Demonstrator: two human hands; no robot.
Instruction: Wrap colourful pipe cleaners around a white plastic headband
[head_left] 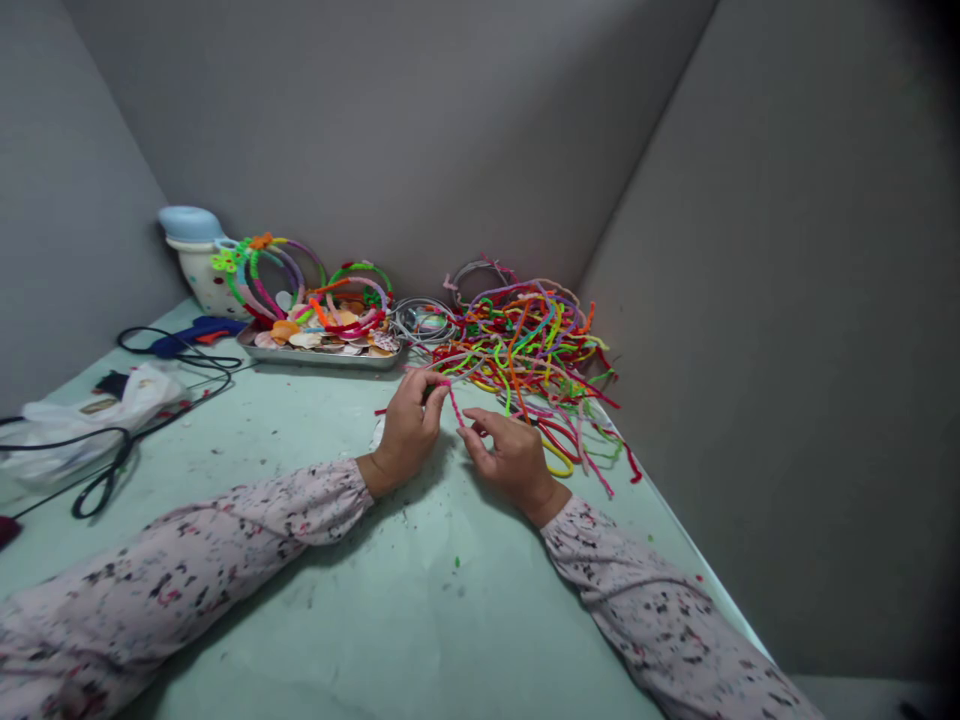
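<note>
A pink pipe cleaner (456,406) runs between my two hands over the table. My left hand (411,420) is closed, pinching its upper end between thumb and fingers. At the lower end, the thumb and forefinger of my right hand (511,455) meet the same pipe cleaner. A thin grey hoop (469,362) curves just beyond my fingers; whether my left hand also grips it I cannot tell. Behind my right hand lie red-handled and yellow-handled tools (559,440), partly covered by loose pipe cleaners.
A heap of coloured pipe cleaners (536,335) spreads at the back right. A metal tray (322,357) carries wrapped headbands (281,275) and paper pieces. Left of it stand a blue-lidded bottle (199,255), a black cable (169,430) and a plastic bag (97,420). Grey partitions enclose the table (420,620).
</note>
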